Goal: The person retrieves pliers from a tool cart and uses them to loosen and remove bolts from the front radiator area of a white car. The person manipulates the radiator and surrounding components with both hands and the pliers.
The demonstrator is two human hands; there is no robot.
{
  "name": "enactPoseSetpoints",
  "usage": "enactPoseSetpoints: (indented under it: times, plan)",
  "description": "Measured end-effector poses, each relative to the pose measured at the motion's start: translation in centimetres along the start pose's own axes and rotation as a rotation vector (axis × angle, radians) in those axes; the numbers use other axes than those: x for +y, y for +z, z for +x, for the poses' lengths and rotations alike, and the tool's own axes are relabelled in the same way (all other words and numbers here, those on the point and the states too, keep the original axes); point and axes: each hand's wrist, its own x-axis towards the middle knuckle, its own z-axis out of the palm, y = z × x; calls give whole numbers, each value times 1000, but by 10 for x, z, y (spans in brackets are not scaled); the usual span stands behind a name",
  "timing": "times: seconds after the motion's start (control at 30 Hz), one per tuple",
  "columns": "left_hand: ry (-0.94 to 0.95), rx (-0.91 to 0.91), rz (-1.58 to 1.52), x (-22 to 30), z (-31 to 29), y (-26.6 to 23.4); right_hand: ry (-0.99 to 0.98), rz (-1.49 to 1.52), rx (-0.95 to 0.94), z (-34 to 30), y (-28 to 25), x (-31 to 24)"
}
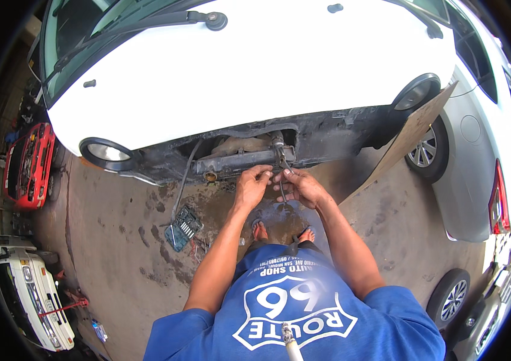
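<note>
My two hands meet low at the front of a white vehicle (255, 78), below its hood edge. My right hand (303, 188) is closed around a slim metal tool (282, 161) that looks like pliers, with a dark curved piece hanging below the fingers. The tool's upper end reaches a dark metal fitting (278, 142) in the open front section. Close beside it on the left, my left hand (252, 186) has thumb and fingers pinched together; what they hold, if anything, is too small to make out. A dark hose (184, 180) hangs left of my hands.
An open teal socket set (183, 230) lies on the stained concrete floor, left of my feet. A brown board (403, 141) leans at the right, before a silver car (472, 174). A loose wheel (449, 296) lies lower right. A cigarette (291, 346) juts in at the bottom.
</note>
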Motion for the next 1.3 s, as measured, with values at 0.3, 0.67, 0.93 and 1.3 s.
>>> enactPoseSetpoints:
  times: [0.3, 0.67, 0.93, 1.3]
  plan:
    - [32, 56, 164, 17, 88, 3, -51, 231, -51, 33, -2, -6]
    - [-80, 132, -8, -3, 96, 16, -98, 405, -188, 38, -10, -7]
    - [-53, 207, 29, -3, 99, 22, 28, 465, 77, 48, 6, -5]
    - [-166, 84, -39, 1, 109, 10, 249, 683, -52, 51, 12, -19]
